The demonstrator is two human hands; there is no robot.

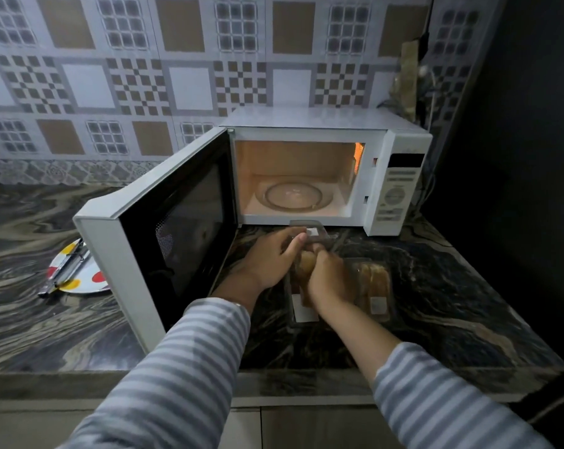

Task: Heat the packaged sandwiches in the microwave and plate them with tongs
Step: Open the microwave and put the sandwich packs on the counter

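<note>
Before the open white microwave (309,176), left hand (274,260) grips a clear plastic sandwich pack (301,280) on the marbled desk (452,286); right hand (329,280) pinches its bread.

White boxy microwave (309,150): orange-lit cavity, black-faced door. Left of it, white round plate (89,280) with red and yellow spots. Beneath, dark marble-swirl stone counter (436,286), grey-tan veins. Behind, grey-brown checker-tiled wall (177,59). Grey-white striped sleeves (177,384).
</note>
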